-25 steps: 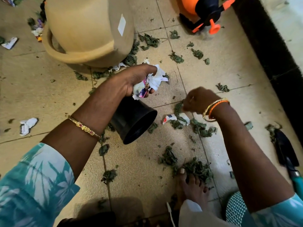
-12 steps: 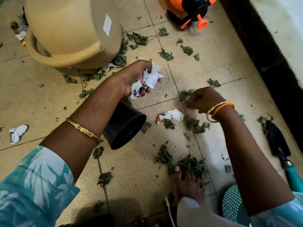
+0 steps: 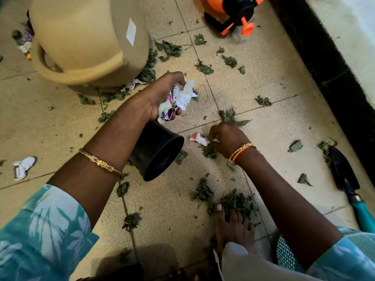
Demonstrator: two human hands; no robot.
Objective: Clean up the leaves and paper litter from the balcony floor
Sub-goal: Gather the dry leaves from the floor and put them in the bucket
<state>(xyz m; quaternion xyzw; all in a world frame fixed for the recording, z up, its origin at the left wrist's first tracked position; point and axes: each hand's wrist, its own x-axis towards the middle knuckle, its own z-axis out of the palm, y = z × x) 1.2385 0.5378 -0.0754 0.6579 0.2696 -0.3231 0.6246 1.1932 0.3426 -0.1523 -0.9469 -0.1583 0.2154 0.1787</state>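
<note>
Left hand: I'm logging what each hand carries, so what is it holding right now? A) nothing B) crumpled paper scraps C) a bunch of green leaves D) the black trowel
B: the left hand grips a wad of crumpled paper scraps, white with coloured print, above the black pot.

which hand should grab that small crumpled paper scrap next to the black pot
Right, most likely. The right hand is down at the floor, its fingers right beside the small crumpled paper scrap. The left hand is raised and already grips a wad of crumpled paper.
</note>
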